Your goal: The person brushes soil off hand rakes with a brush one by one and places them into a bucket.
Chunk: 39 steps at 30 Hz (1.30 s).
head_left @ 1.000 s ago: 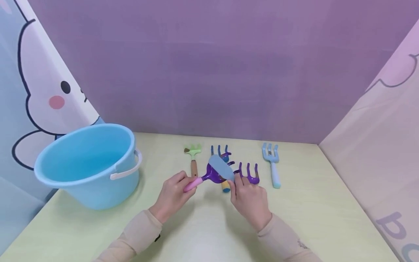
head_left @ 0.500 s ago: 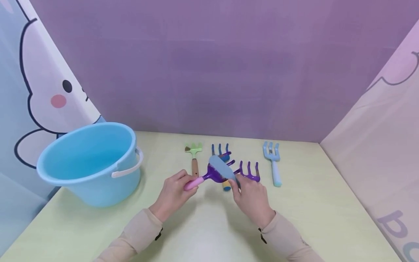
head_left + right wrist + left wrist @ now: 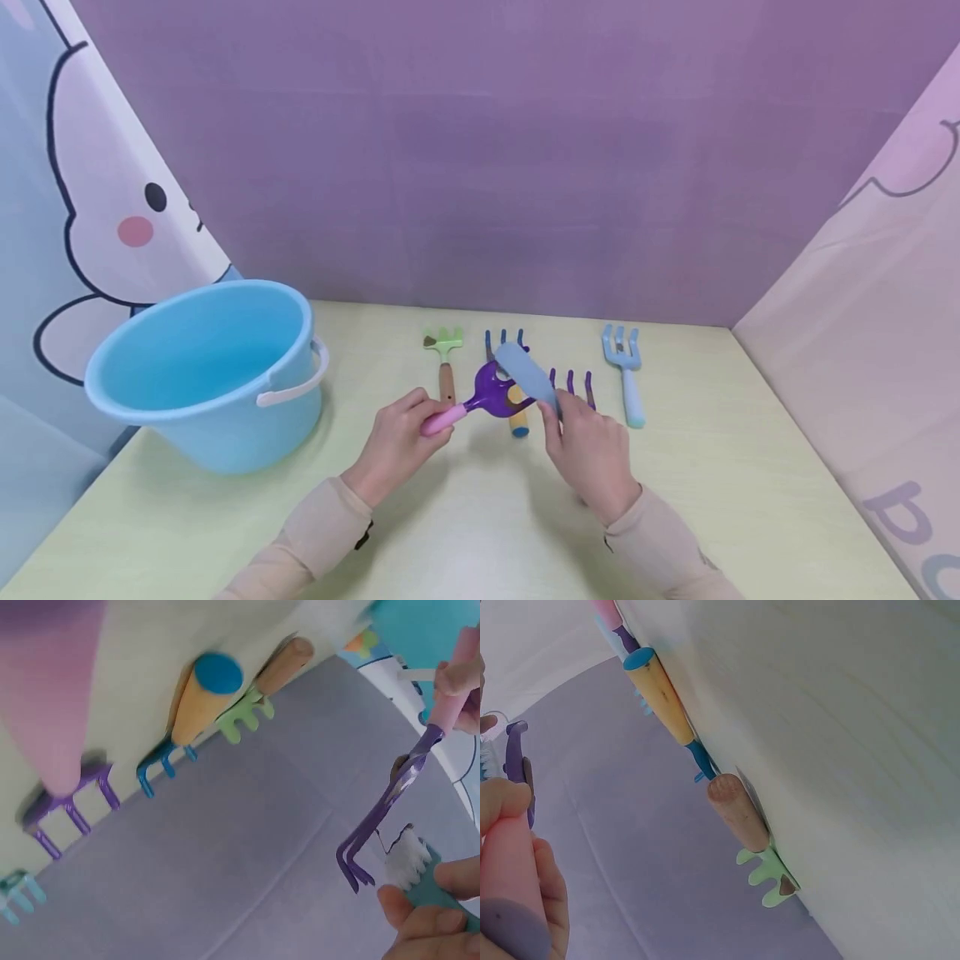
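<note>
My left hand [image 3: 397,437] grips the pink handle of a purple garden hand rake [image 3: 489,390], held above the table with its head towards the right. My right hand [image 3: 592,450] holds a blue scrubbing brush [image 3: 525,371] between thumb and fingers. From the head view the brush's back overlaps the rake's tines. White bristles [image 3: 406,859] show in the right wrist view, right beside the tines. A brown patch [image 3: 397,766] sits on the rake's head. In the left wrist view the pink handle [image 3: 514,870] lies inside the curled fingers.
Behind the hands lie a green rake [image 3: 446,354] with a brown spot, a blue rake with a yellow handle [image 3: 519,427], a purple rake [image 3: 589,392] partly hidden by the right hand, and a light blue fork [image 3: 628,387]. A blue bucket [image 3: 247,442] stands left.
The brush has slid right and slightly away, off the rake's head and along its tines, uncovering more of the purple head. My left hand and the rake have stayed nearly still.
</note>
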Each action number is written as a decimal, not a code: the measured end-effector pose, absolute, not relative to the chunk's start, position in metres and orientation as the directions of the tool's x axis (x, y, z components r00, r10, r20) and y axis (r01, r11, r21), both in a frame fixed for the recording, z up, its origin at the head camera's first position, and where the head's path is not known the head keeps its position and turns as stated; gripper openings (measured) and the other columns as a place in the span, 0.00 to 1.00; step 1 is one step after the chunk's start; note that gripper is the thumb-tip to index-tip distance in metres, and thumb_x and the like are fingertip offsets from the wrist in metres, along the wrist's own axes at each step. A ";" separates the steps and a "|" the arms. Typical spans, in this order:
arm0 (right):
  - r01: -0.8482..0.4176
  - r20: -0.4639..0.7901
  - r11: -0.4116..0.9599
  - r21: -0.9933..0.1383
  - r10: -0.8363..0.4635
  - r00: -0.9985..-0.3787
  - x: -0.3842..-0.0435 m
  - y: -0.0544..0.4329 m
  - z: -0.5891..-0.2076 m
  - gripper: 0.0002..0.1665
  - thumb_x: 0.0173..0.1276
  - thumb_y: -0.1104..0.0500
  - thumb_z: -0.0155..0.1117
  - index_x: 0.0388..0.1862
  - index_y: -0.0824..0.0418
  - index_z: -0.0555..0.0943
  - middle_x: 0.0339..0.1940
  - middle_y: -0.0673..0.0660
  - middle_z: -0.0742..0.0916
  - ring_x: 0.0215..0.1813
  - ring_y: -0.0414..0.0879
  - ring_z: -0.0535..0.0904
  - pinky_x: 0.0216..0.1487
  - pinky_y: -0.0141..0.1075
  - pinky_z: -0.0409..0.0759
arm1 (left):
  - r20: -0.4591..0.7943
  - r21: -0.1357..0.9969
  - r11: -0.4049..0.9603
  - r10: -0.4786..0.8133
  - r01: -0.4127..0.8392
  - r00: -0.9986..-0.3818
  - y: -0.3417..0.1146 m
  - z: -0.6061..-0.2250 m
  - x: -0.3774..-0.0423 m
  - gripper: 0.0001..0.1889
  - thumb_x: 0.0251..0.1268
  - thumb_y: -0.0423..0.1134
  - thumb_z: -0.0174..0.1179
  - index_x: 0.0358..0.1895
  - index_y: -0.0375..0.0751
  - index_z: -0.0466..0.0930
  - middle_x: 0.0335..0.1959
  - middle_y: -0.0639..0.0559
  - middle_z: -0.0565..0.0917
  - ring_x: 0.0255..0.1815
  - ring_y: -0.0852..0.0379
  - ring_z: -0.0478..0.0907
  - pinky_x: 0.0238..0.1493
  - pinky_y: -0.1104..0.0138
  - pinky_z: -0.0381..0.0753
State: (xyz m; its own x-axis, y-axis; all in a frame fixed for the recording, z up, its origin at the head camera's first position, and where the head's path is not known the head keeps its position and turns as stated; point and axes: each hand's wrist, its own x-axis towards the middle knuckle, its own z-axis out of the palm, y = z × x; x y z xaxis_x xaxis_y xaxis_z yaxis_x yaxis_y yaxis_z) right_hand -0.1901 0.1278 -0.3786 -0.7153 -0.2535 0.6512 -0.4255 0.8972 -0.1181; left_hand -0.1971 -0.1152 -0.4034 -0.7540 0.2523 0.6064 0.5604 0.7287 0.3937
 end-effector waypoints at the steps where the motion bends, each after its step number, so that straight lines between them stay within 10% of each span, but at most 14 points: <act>1: -0.426 0.678 0.902 -0.069 -0.271 -0.683 -0.191 0.129 -0.379 0.13 0.62 0.54 0.59 0.30 0.65 0.76 0.14 0.52 0.75 0.10 0.36 0.56 0.09 0.25 0.49 | 0.605 0.394 0.729 0.252 0.559 -0.755 -0.115 -0.403 -0.197 0.10 0.43 0.32 0.69 0.32 0.39 0.84 0.23 0.59 0.72 0.20 0.67 0.66 0.22 0.78 0.69; 10: -0.340 0.779 0.919 0.200 -0.360 -0.513 -0.197 0.129 -0.386 0.22 0.68 0.52 0.48 0.33 0.71 0.77 0.15 0.58 0.79 0.07 0.42 0.63 0.06 0.29 0.56 | 0.606 0.356 0.747 0.272 0.561 -0.747 -0.116 -0.403 -0.197 0.09 0.44 0.33 0.69 0.33 0.40 0.85 0.23 0.59 0.72 0.21 0.68 0.65 0.22 0.79 0.69; 39: -0.403 0.559 0.908 -0.113 -0.277 -0.782 -0.201 0.126 -0.374 0.16 0.62 0.53 0.61 0.19 0.60 0.74 0.10 0.48 0.67 0.10 0.39 0.57 0.10 0.27 0.52 | 0.696 0.129 0.773 0.375 0.621 -0.612 -0.120 -0.403 -0.192 0.10 0.40 0.34 0.71 0.31 0.41 0.85 0.21 0.57 0.70 0.20 0.66 0.63 0.20 0.78 0.69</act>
